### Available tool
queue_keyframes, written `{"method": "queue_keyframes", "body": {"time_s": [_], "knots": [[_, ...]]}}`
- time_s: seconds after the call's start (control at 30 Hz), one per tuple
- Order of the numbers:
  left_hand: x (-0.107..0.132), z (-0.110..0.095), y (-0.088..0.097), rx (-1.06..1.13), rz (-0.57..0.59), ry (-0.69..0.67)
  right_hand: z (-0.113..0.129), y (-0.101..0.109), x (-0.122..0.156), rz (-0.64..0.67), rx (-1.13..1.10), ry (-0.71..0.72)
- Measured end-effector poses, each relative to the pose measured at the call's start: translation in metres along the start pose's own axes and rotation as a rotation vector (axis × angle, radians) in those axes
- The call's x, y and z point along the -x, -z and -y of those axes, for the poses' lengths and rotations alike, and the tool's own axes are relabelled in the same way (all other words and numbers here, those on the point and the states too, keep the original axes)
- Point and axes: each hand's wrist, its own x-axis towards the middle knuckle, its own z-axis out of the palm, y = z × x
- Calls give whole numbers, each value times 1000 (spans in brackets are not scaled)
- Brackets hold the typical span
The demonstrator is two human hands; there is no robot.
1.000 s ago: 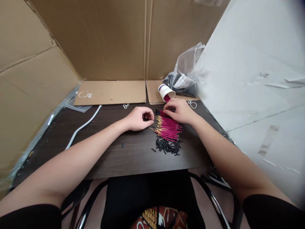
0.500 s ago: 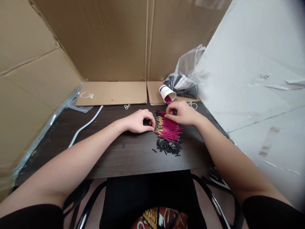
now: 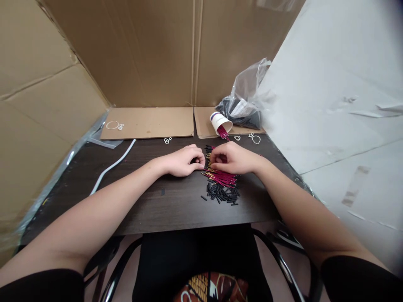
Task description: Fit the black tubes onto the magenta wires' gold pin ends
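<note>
A pile of thin magenta wires with gold tips (image 3: 222,178) lies on the dark wooden table (image 3: 151,205). In front of it sits a heap of short black tube pieces (image 3: 222,195). My left hand (image 3: 182,160) rests curled on the table just left of the wires, fingers pinched together beside a gold tip. My right hand (image 3: 231,158) lies over the top of the wire pile, fingers closed on a magenta wire. The two hands nearly touch at the fingertips.
A tipped paper cup (image 3: 219,122) holds more magenta wires. Behind it a clear plastic bag (image 3: 245,100) contains black pieces. Cardboard walls (image 3: 151,50) enclose the back and left. White rings (image 3: 255,139) and a white strip (image 3: 110,167) lie on the table. A chair frame (image 3: 277,256) shows below.
My right hand has moved left and toward me over the wire pile, meeting my left hand. My left hand stayed almost in place.
</note>
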Motion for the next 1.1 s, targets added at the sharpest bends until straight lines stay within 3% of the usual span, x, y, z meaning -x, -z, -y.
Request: {"method": "queue_keyframes", "body": {"time_s": [0.23, 0.4, 0.67, 0.77, 0.93, 1.1], "knots": [[-1, 2, 2, 35, -7, 26, 4, 2, 1, 30, -10, 26], [-1, 4, 4, 40, -12, 26, 5, 4, 3, 121, 2, 18], [-6, 12, -10, 298, -276, 110, 14, 2, 4, 145, 59, 8], [-8, 13, -13, 279, -338, 139, 13, 3, 4, 150, 71, 26], [-10, 13, -12, 345, -353, 128, 10, 8, 7, 38, 55, 37], [-9, 13, -10, 387, -338, 148, 11, 6, 8, -99, -148, -40]]}}
